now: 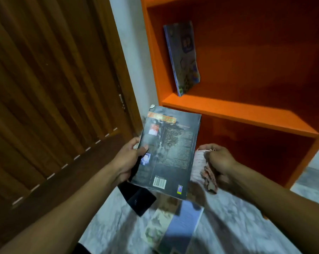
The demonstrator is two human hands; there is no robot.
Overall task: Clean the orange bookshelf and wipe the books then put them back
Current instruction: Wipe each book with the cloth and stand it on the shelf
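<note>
Beside the orange bookshelf (228,107), a dark book (168,153) is gripped at its edge by the left hand (129,158); a cloth (200,167) is bunched in the right hand (219,160). Firm, full-length strokes across the steadied cover are advised.

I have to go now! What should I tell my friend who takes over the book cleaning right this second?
Left hand grips the dark grey paperback book by its left edge, back cover up.
Right hand holds the crumpled pink-and-white cloth at the book's right edge.
Done: one blue illustrated book already leans upright inside the orange wooden bookshelf.
Left: wipe the held book and shelve it, then the blue-and-green book and the black book lying on the grey marble floor.
</note>
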